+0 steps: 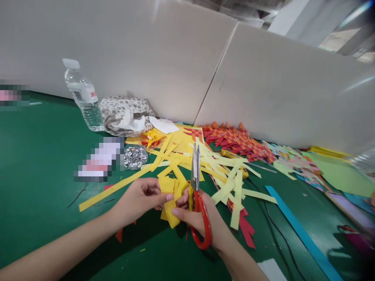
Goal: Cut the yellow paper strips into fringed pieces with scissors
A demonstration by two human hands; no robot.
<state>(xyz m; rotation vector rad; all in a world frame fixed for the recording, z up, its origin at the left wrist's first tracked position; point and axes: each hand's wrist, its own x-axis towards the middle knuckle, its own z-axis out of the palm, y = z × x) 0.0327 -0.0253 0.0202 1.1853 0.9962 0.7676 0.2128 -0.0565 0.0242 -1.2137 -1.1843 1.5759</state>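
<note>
- Left hand [140,198] and right hand [215,220] pinch the paper [171,218], apparently steadying it between them.
- Right also holds scissors [195,175], blades pointing away, probably keeping fingers safe.

scissor handles [206,215]: red | folded paper [171,215]: yellow | tabletop [41,156]: green | woven pieces [228,138]: red-orange check | pouch [117,105]: grey-spotted white

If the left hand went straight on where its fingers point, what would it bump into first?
Probably the right hand, just past the yellow paper that the left hand pinches, though depth is hard to judge from one view.
</note>
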